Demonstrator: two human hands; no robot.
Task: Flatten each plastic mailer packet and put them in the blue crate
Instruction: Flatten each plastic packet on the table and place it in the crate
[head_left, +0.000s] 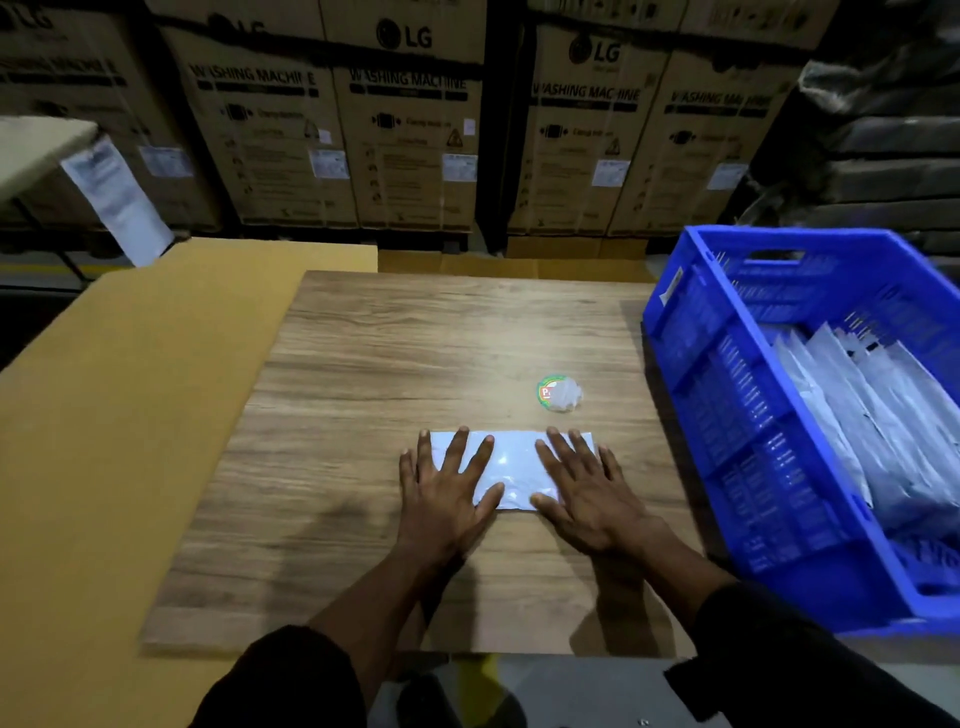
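Both the left hand (441, 493) and right hand (587, 488) are pressing, fingers spread flat, on the thin white plastic mailer packet (511, 462), likely light, limp and slippery, best pinched at an edge.

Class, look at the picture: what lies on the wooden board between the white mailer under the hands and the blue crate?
In the head view, only bare wooden board separates the mailer from the blue crate. The round sticker sits beyond the mailer.
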